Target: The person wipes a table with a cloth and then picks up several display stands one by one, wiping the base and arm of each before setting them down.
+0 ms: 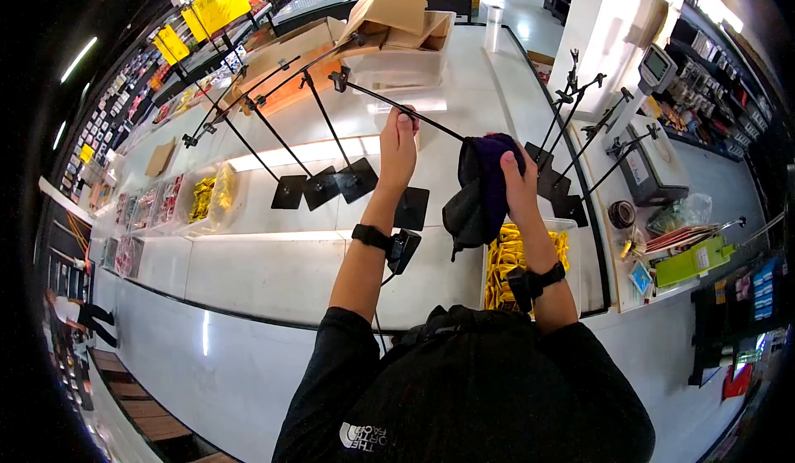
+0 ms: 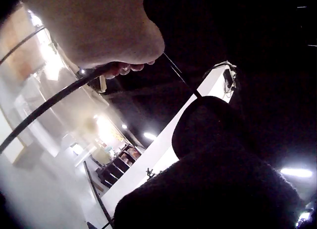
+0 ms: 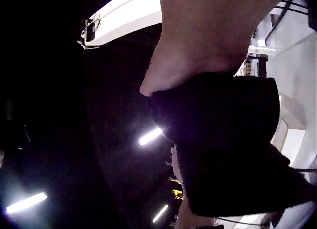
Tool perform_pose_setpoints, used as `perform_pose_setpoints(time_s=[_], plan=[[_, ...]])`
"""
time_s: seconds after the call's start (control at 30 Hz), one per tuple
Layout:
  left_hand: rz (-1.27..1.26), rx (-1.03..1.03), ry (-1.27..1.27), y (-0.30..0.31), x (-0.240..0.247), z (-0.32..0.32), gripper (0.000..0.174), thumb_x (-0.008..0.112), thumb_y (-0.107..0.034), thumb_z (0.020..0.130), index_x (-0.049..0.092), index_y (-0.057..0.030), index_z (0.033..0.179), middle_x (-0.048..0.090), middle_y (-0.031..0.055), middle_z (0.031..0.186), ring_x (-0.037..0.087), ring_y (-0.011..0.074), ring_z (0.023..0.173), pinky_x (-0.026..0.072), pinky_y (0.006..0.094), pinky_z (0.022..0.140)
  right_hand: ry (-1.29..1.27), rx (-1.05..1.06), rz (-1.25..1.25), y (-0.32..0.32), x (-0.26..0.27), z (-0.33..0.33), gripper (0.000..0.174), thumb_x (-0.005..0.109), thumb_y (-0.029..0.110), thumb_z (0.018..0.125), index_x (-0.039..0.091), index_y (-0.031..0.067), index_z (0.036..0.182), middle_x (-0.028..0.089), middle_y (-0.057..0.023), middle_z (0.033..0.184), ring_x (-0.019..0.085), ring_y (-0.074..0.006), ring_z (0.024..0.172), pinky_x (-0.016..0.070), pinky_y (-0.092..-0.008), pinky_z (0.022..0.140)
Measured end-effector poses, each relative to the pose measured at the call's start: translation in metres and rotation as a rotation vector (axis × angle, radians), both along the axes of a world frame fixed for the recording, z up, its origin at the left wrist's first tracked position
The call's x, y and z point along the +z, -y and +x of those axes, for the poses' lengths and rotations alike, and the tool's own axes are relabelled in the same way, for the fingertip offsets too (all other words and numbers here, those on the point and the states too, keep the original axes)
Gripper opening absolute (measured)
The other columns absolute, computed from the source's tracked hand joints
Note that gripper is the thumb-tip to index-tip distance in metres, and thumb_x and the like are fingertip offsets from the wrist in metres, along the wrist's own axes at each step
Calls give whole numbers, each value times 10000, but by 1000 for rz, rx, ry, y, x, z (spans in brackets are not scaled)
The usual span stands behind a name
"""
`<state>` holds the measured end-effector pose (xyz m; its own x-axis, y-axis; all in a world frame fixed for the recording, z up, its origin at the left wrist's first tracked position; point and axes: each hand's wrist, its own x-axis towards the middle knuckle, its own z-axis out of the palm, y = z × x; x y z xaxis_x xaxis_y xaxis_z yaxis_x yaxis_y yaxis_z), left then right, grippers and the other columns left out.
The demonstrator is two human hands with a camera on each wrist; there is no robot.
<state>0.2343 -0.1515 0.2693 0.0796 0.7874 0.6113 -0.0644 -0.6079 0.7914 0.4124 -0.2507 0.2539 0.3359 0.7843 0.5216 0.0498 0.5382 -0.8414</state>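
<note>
My left hand (image 1: 399,152) grips a thin black rod (image 1: 373,93) that has a small clip (image 1: 339,79) at its far end. From the left hand the rod runs down to the right into a dark purple and black cloth (image 1: 489,185). My right hand (image 1: 520,183) holds this cloth around the rod's lower end, thumb on top, and the end itself is hidden. In the left wrist view the rod (image 2: 183,82) passes out of the fist toward the dark cloth (image 2: 208,184). The right wrist view shows the cloth (image 3: 218,120) hanging below the hand.
Several black clip stands with square bases (image 1: 356,180) stand left on the white table (image 1: 248,272); more stands (image 1: 571,132) are at right. A bin of yellow packets (image 1: 503,272) sits near my right forearm. Clear bins (image 1: 203,194) line the left, with cardboard (image 1: 389,7) at the back.
</note>
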Motion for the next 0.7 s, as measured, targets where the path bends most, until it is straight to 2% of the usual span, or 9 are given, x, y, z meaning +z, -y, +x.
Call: perform_pose_setpoints(time_s=[0.03,0.1,0.2,0.23,0.4,0.5,0.53,0.63,0.7], plan=[[-8,-12,-5,-1,0,2,310,333,-266,978,478,-3,904,471,32,729,414,107,667,371,241,632,-1,-8,1,4,4,-1,424,602,359,856,588,-2,1077,618,-93,983,556,-133,884,453,-251,780],[-18,-26,-8,-2,-1,4,306,343,-266,976,483,-1,914,480,33,734,417,101,664,372,235,623,195,-394,195,14,13,-2,401,670,271,812,576,17,1108,596,-121,1027,564,-167,917,463,-277,788],[-41,-99,-84,3,3,3,299,363,-264,971,492,4,940,496,28,754,423,88,661,376,225,610,446,-597,270,29,30,7,452,750,182,719,582,45,1115,587,-146,993,586,-233,906,482,-306,781],[-67,-124,-55,6,5,4,310,362,-282,973,492,-2,951,473,18,743,410,86,657,366,221,605,512,-646,316,34,37,7,489,783,149,656,597,68,1101,585,-145,943,590,-283,879,499,-325,756],[-28,-128,-4,7,4,-3,302,353,-271,977,487,-11,903,465,15,734,422,95,655,373,228,611,705,-685,449,39,60,10,410,767,124,663,624,67,1042,595,-125,954,587,-275,858,497,-335,761],[-47,-75,109,-8,-2,-22,288,337,-252,980,485,-20,893,449,5,720,417,98,663,372,242,622,335,-867,565,31,81,24,343,669,104,768,573,20,1087,573,-110,1060,549,-221,949,428,-327,871],[-48,-88,146,-9,0,-28,288,330,-250,981,487,-23,897,455,3,723,423,96,668,378,246,625,104,-855,565,30,91,25,307,602,97,830,545,3,1117,557,-104,1107,527,-202,989,395,-323,906],[-115,-60,159,-9,3,-37,298,346,-281,979,504,-30,956,491,14,780,453,100,710,386,244,661,-133,-770,443,32,111,32,335,417,263,944,528,11,1134,548,-88,1110,512,-181,1019,367,-303,933],[-173,-80,176,-13,1,-42,306,398,-300,966,542,-34,1003,527,16,850,490,105,794,390,236,743,-227,-624,367,17,88,39,351,426,290,942,550,14,1121,549,-81,1104,512,-171,1004,359,-299,941]])
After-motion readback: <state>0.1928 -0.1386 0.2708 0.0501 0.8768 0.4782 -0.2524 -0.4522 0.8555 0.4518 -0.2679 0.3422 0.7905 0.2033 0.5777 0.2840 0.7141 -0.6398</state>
